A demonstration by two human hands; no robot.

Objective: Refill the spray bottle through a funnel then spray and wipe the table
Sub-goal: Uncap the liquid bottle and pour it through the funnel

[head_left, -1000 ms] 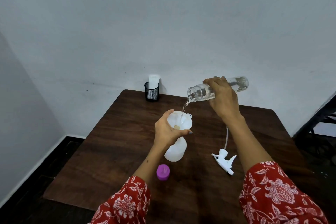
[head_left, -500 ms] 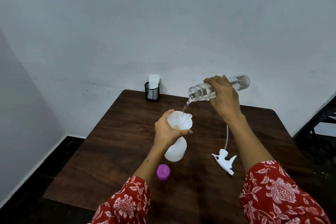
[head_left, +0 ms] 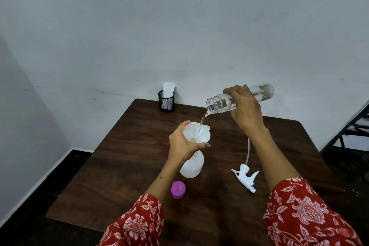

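The white spray bottle (head_left: pixel 192 166) stands upright near the middle of the dark wooden table (head_left: pixel 123 158), with a white funnel (head_left: pixel 196 133) seated in its neck. The left hand (head_left: pixel 184 143) wraps around the funnel's rim and the bottle's neck, its fingers and thumb curled round them. A thin stream of water (head_left: pixel 204 119) falls into the funnel from the mouth of a clear plastic bottle (head_left: pixel 221 103), which is tipped almost level above the table, mouth toward the left and base toward the right. The right hand (head_left: pixel 244 107) grips this clear bottle around its middle, fingers curled over the top; a little water lies along its lower side.

Just right of the spray bottle, toward the near edge, the white trigger sprayer head (head_left: pixel 246 176) lies on its side with its dip tube (head_left: pixel 248 152) running toward the far edge. A purple cap (head_left: pixel 178 189) sits on the table near the spray bottle, toward the near edge and just beside the left forearm. At the far left corner stands a black mesh cup (head_left: pixel 166 101) holding something white (head_left: pixel 168 88). Both arms wear red floral sleeves (head_left: pixel 299 217).
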